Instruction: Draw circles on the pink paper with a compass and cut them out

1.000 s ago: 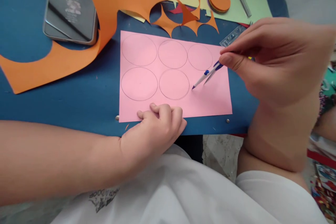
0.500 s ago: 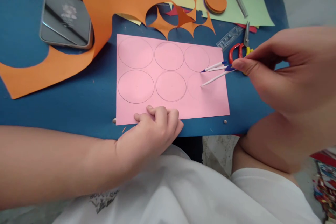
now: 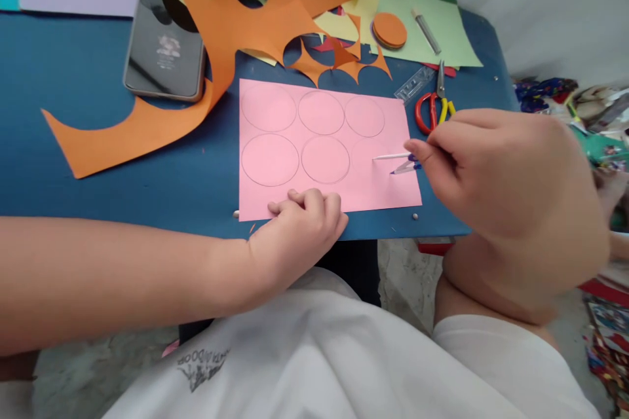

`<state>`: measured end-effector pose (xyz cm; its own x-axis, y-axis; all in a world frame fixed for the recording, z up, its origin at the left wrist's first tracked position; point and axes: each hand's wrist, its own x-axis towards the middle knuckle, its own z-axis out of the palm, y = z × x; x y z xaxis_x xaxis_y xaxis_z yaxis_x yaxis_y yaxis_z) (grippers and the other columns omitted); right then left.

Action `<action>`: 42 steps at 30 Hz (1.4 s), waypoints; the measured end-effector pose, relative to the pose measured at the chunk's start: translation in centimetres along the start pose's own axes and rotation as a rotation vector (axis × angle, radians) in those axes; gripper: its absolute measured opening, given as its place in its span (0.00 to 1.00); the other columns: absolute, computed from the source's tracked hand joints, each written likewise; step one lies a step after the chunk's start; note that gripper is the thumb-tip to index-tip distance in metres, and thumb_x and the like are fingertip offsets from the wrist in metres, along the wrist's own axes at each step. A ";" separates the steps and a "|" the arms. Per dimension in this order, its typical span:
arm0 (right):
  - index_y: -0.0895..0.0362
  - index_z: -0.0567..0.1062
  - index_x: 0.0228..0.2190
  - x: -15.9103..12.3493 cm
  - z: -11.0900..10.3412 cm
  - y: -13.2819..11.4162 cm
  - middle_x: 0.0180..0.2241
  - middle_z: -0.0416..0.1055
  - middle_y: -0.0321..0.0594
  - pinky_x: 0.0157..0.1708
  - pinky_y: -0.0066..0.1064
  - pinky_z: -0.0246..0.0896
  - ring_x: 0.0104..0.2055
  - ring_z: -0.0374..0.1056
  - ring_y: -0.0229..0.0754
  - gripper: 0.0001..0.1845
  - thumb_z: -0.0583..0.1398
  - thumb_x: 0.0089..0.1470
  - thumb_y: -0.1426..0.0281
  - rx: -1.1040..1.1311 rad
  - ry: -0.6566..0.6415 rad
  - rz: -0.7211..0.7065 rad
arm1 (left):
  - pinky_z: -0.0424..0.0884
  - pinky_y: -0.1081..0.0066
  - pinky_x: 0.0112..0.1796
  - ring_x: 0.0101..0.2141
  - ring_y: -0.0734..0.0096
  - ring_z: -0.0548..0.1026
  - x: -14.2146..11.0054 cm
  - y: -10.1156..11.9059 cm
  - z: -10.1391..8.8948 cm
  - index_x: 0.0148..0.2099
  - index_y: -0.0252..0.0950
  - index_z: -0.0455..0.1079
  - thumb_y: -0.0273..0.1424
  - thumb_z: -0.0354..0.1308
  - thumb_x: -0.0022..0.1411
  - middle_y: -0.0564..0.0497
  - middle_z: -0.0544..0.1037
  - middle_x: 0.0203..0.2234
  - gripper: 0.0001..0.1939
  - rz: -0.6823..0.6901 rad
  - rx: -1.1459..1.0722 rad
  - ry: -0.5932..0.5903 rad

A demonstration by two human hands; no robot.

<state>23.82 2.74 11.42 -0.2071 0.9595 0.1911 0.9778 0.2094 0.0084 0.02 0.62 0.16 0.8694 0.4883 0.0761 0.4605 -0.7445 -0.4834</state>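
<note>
Right hand [image 3: 496,173]: fingertips clamped on 1 compass [image 3: 405,162]; left hand [image 3: 307,216]: fingers together, on 1 pink sheet [image 3: 322,196], 5 dark circles, 1 faint

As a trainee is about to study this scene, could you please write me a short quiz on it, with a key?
1. True or false: the left hand rests on the edge of the pink sheet nearest the person.
2. Multiple choice: what colour is the top disc of the round stack?
A) Pink
B) Orange
C) Green
3. Fill in the gap: the compass is held by the fingers of the person's ____ hand.

Key: 1. True; 2. B; 3. right
</note>
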 end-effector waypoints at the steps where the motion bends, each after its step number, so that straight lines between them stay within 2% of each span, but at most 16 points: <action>1: 0.50 0.54 0.23 0.1 0.1 -0.5 0.23 0.61 0.42 0.31 0.43 0.40 0.27 0.53 0.44 0.27 0.65 0.65 0.66 -0.028 0.003 0.007 | 0.71 0.67 0.20 0.30 0.55 0.79 0.0 -0.2 -0.2 0.50 0.38 0.81 0.13 0.66 0.63 0.45 0.81 0.35 0.19 0.009 -0.012 -0.008; 5: 0.52 0.69 0.23 1.1 1.1 -2.1 0.26 0.71 0.47 0.32 0.42 0.46 0.30 0.65 0.48 0.24 0.60 0.74 0.63 -0.108 -0.021 0.056 | 0.73 0.68 0.21 0.32 0.54 0.81 0.0 -1.0 -0.9 0.52 0.36 0.82 0.12 0.62 0.67 0.43 0.81 0.36 0.18 0.058 -0.043 -0.027; 10: 0.57 0.81 0.29 3.6 2.0 -3.6 0.29 0.79 0.53 0.33 0.41 0.49 0.32 0.71 0.51 0.22 0.59 0.76 0.64 -0.250 -0.001 0.120 | 0.76 0.67 0.22 0.33 0.53 0.83 0.0 -1.4 -1.3 0.53 0.34 0.81 0.11 0.60 0.67 0.42 0.83 0.38 0.20 0.075 -0.067 -0.054; 14: 0.63 0.88 0.41 5.4 2.0 -4.1 0.39 0.85 0.63 0.33 0.42 0.51 0.38 0.77 0.57 0.25 0.56 0.81 0.61 -0.301 -0.122 0.313 | 0.76 0.66 0.21 0.34 0.52 0.84 0.2 -1.2 -1.2 0.54 0.33 0.81 0.11 0.58 0.67 0.40 0.83 0.39 0.20 0.076 -0.085 -0.068; 17: 0.59 0.86 0.36 5.3 2.2 -3.4 0.33 0.83 0.59 0.34 0.42 0.53 0.35 0.74 0.54 0.24 0.59 0.79 0.58 -0.201 -0.052 0.311 | 0.76 0.66 0.21 0.35 0.50 0.85 0.3 -1.2 -1.2 0.54 0.32 0.81 0.11 0.56 0.67 0.40 0.83 0.39 0.21 0.076 -0.102 -0.085; 19: 0.54 0.84 0.31 4.5 2.3 -2.6 0.27 0.78 0.52 0.34 0.42 0.55 0.34 0.72 0.54 0.27 0.60 0.78 0.52 -0.086 0.021 0.225 | 0.76 0.65 0.21 0.35 0.49 0.85 0.3 -1.2 -1.2 0.55 0.32 0.81 0.11 0.56 0.67 0.39 0.83 0.39 0.21 0.074 -0.117 -0.086; 22: 0.51 0.80 0.27 3.1 2.0 -1.4 0.22 0.72 0.48 0.34 0.44 0.54 0.32 0.69 0.54 0.32 0.57 0.77 0.46 -0.058 -0.007 0.165 | 0.75 0.65 0.21 0.35 0.48 0.85 0.2 -1.2 -1.2 0.55 0.32 0.81 0.11 0.56 0.67 0.39 0.83 0.39 0.21 0.067 -0.123 -0.078; 25: 0.50 0.76 0.23 2.2 1.5 -0.6 0.19 0.67 0.46 0.33 0.45 0.52 0.28 0.66 0.53 0.34 0.57 0.76 0.44 -0.080 -0.063 0.168 | 0.73 0.65 0.21 0.35 0.48 0.84 0.1 -1.3 -1.2 0.55 0.32 0.81 0.11 0.57 0.68 0.39 0.83 0.39 0.21 0.067 -0.120 -0.081; 28: 0.50 0.75 0.21 1.7 1.3 -0.1 0.18 0.66 0.45 0.33 0.45 0.51 0.27 0.65 0.52 0.36 0.55 0.76 0.43 -0.086 -0.101 0.173 | 0.71 0.66 0.22 0.36 0.48 0.84 0.3 -1.5 -1.4 0.56 0.33 0.82 0.12 0.58 0.70 0.38 0.83 0.40 0.20 0.071 -0.126 -0.107; 33: 0.51 0.75 0.22 1.4 1.5 -0.4 0.18 0.64 0.45 0.32 0.44 0.49 0.28 0.65 0.51 0.37 0.55 0.77 0.43 -0.071 -0.080 0.162 | 0.74 0.66 0.22 0.37 0.49 0.85 0.6 -1.6 -1.9 0.56 0.32 0.82 0.09 0.54 0.69 0.39 0.84 0.41 0.23 0.096 -0.127 -0.169; 39: 0.52 0.75 0.22 1.6 1.6 -0.9 0.19 0.64 0.45 0.32 0.42 0.50 0.31 0.66 0.52 0.35 0.57 0.77 0.45 -0.037 -0.047 0.147 | 0.73 0.67 0.23 0.37 0.50 0.85 0.5 -1.6 -1.8 0.55 0.32 0.81 0.09 0.55 0.69 0.38 0.84 0.41 0.22 0.099 -0.129 -0.173; 42: 0.52 0.74 0.22 1.8 1.4 -1.2 0.20 0.65 0.46 0.34 0.42 0.52 0.33 0.69 0.54 0.34 0.60 0.77 0.47 -0.046 -0.073 0.185 | 0.70 0.67 0.23 0.36 0.50 0.84 0.6 -1.7 -1.9 0.55 0.33 0.81 0.10 0.57 0.69 0.38 0.84 0.41 0.21 0.105 -0.126 -0.181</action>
<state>22.22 4.53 10.34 -0.0235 0.9922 0.1222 0.9995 0.0206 0.0247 0.08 1.37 2.67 0.8724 0.4707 -0.1317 0.3983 -0.8408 -0.3666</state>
